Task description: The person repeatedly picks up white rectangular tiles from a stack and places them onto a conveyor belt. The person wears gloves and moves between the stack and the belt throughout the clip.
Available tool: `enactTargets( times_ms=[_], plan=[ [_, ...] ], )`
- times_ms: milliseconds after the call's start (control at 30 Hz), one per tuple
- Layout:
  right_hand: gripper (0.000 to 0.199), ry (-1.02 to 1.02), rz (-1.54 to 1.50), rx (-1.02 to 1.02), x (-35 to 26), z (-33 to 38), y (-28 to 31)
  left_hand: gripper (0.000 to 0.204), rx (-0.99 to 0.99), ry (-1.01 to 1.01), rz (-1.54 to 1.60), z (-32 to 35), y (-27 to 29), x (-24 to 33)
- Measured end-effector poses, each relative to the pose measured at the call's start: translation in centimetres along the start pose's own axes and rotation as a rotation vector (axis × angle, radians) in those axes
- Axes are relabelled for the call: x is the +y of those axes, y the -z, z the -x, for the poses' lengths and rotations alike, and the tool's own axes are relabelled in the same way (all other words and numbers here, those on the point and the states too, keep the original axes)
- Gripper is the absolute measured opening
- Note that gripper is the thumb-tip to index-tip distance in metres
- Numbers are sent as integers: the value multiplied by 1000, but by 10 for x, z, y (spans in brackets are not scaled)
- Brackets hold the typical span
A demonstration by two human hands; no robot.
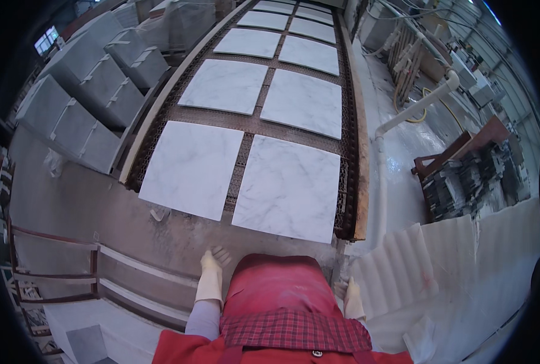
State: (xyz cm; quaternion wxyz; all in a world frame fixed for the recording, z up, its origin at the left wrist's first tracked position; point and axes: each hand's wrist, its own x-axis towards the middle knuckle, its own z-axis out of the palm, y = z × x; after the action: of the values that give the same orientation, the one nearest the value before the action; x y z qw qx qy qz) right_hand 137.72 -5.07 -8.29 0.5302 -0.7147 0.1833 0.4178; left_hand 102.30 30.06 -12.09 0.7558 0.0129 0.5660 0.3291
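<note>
Both gloved hands, left hand [211, 271] and right hand [352, 297], hang empty and open just short of two white marble tiles [191, 168] [287, 187] on the mesh conveyor [241, 159] ahead.

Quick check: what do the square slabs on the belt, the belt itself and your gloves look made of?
Slabs: likely polished marble, white with grey veins and a soft sheen. Belt: probably rusty metal mesh, brown and latticed. Glove on the left hand: seemingly cream rubber, smooth and matte; the right hand wears a similar one.

No packages, labels, signs or screens in view.
</note>
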Motion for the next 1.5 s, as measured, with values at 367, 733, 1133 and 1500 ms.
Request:
enactTargets(
  times_ms=[367,733,1133,1500],
  plan=[
    [47,-60,54,-112,22,-22,29,35,243,-116,-583,40,58,-18],
    [47,-260,393,-356,12,-56,0,31,582,-195,-567,172,143,-81],
    [38,-149,975,-543,34,-38,-56,39,1139,-251,-481,206,301,-173],
    [31,436,1495,-663,89,40,-98,36,460,-341,-337,227,321,-94]
  ],
)
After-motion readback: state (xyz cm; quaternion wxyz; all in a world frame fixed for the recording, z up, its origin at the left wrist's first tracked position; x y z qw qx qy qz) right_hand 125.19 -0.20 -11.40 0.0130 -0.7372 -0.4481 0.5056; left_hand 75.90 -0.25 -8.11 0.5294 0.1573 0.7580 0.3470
